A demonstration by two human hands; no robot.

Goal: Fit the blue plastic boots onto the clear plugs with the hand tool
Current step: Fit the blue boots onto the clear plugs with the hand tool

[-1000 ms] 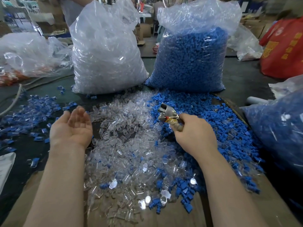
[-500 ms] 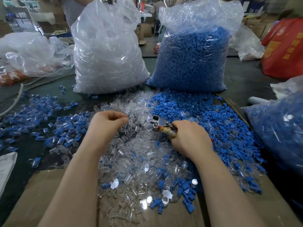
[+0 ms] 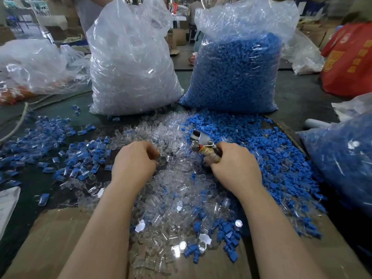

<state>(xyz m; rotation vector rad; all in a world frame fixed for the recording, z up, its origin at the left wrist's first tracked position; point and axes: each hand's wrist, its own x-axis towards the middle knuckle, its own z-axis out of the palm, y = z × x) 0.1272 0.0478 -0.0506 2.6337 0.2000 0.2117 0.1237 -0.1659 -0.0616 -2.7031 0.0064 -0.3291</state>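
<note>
The right hand (image 3: 233,168) grips the tool (image 3: 203,143) over the boots (image 3: 261,141), right. The left hand (image 3: 134,160), fingers curled, digs into the plugs (image 3: 171,188) mid-bench; whether it holds one I cannot tell.

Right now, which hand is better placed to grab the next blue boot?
Right hand: it sits at the edge of the loose blue boots, but it grips the hand tool. Left hand is curled over the clear plugs.

Bright, even daylight; glare sparkles on the clear plugs (image 3: 171,198), with edges bowed and background softly blurred.
</note>
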